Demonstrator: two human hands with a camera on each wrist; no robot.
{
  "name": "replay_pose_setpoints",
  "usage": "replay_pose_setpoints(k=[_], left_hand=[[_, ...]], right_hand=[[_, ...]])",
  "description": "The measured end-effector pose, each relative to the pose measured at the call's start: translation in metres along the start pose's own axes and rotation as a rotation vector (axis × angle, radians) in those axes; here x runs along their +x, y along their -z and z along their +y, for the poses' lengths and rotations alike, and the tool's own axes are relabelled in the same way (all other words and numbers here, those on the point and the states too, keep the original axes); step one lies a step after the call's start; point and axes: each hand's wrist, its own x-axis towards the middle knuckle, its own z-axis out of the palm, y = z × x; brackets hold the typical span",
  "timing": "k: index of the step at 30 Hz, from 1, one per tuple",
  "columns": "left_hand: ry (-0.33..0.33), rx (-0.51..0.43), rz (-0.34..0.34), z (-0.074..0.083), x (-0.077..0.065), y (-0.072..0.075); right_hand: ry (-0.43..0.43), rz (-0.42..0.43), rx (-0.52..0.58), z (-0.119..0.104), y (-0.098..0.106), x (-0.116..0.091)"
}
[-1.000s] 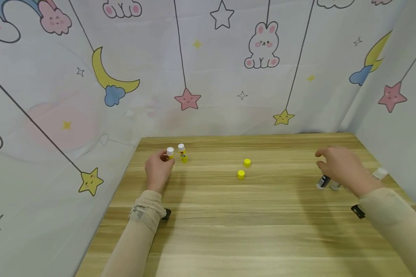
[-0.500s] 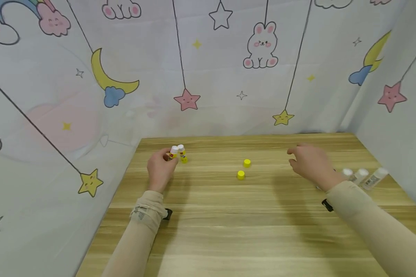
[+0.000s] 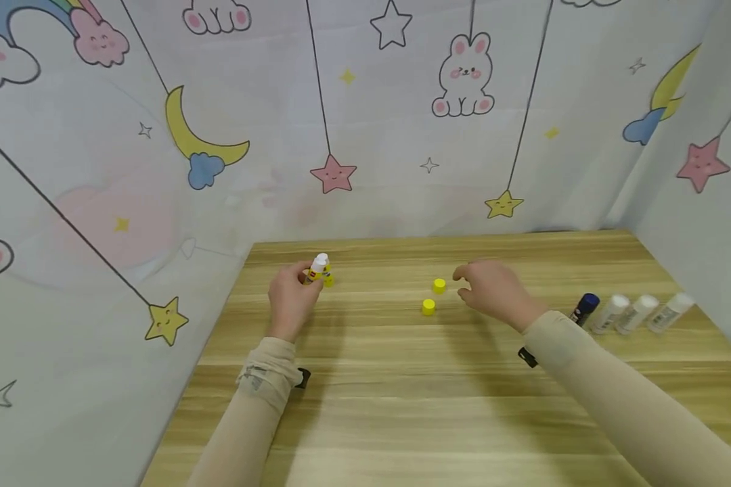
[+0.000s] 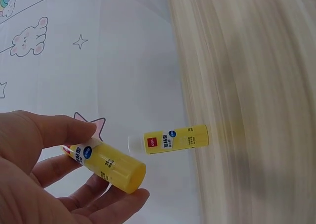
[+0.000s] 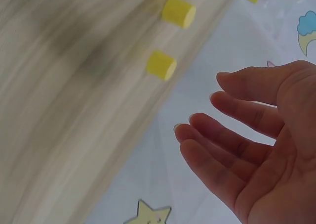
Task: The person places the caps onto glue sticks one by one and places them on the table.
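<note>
My left hand [image 3: 291, 301] holds a yellow glue stick [image 4: 111, 167] between thumb and fingers. A second yellow glue stick [image 4: 180, 139] with a white top stands upright just beyond it, partly hidden behind the held one in the head view. At the middle of the table are two small yellow caps, the farther cap [image 3: 439, 285] and the nearer cap [image 3: 428, 307]. Just right of them hovers my right hand [image 3: 496, 291], its fingers loosely bent and apart, with nothing in them; the right wrist view shows the palm bare.
On the right side of the wooden table [image 3: 390, 392] stand several white tubes [image 3: 636, 314] in a row, beside a dark-blue-topped stick [image 3: 585, 308] partly behind my right forearm. A patterned curtain [image 3: 390, 122] hangs along the back and sides.
My right hand has moved left from the tubes at the right to beside the yellow caps. My left hand has shifted slightly right with its glue stick, toward the standing one.
</note>
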Motion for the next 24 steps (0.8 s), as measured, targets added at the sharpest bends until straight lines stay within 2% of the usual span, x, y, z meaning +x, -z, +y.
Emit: replay_pose_setpoints(k=[8, 16, 24], left_hand=[[-0.024, 0.005, 0.003, 0.004, -0.001, 0.007], [-0.033, 0.001, 0.002, 0.010, -0.003, 0.009], [-0.076, 0.003, 0.022, 0.014, -0.005, 0.007]], right_hand=[[0.031, -0.083, 0.090, -0.023, -0.022, 0.017], [0.078, -0.087, 0.101, -0.037, -0.038, 0.025], [0.091, -0.127, 0.145, -0.045, -0.053, 0.027]])
